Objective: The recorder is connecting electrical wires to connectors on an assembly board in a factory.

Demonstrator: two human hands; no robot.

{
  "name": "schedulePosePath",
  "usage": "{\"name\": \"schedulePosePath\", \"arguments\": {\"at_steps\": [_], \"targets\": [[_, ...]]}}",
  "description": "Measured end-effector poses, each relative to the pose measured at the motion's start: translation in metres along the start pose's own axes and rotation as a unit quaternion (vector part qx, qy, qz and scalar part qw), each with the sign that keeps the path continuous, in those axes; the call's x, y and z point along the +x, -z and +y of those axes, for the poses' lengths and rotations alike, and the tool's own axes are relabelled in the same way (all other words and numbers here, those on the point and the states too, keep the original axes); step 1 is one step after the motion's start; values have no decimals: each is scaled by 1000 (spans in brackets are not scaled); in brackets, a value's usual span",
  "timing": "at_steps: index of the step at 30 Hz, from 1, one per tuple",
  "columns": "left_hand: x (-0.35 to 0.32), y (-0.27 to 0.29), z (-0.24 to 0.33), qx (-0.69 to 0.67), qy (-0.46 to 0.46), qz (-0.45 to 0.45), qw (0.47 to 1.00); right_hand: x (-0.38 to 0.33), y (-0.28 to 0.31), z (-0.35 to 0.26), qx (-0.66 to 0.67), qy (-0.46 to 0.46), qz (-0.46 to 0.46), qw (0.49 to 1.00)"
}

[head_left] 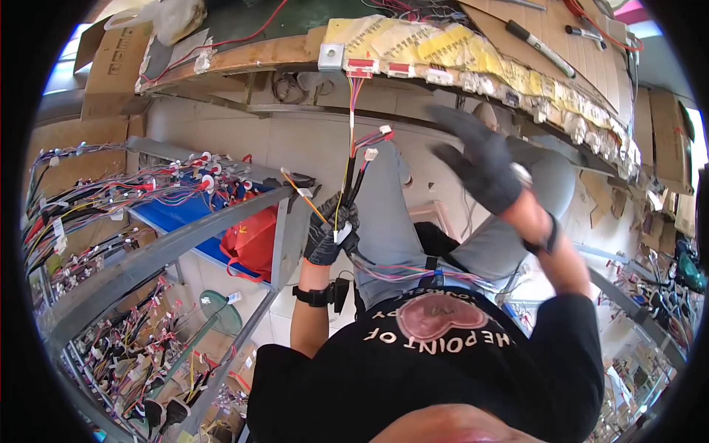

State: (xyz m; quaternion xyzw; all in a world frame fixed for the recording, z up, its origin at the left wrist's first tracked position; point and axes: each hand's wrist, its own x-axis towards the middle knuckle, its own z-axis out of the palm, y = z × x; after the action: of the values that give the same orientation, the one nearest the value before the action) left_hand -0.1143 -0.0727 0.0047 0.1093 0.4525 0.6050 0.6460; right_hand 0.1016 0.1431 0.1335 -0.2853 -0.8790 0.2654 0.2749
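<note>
My left hand (pixel 325 235), in a dark glove, is closed around a wiring harness (pixel 349 177) above my left thigh. The harness rises to a red and white connector (pixel 360 69) on the table edge. Branches with small white plugs (pixel 371 154) stick out above my fist, and a short orange and yellow lead (pixel 303 193) points up to the left. More of its coloured wires (pixel 443 275) trail across my lap. My right hand (pixel 484 162), also gloved, is held over my right thigh with its fingers apart and slightly blurred, touching no wire.
The table edge (pixel 258 54) carries yellow tape and several connectors. Marker pens (pixel 540 49) lie on cardboard there. On the left, a metal rack (pixel 148 258) is hung with many harnesses, next to a red bag (pixel 249 240). More harnesses (pixel 653 295) hang at the right.
</note>
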Motion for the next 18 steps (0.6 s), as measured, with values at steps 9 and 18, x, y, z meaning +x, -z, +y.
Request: {"name": "schedulePosePath", "arguments": {"at_steps": [9,18], "targets": [[20,-45,-4,-40,-21,-66,997,-504,147,-47,-170,-437,-506,724],[35,-54,-31,-5,-144,19,989,-426,241,-19,34,-566,-361,740]]}}
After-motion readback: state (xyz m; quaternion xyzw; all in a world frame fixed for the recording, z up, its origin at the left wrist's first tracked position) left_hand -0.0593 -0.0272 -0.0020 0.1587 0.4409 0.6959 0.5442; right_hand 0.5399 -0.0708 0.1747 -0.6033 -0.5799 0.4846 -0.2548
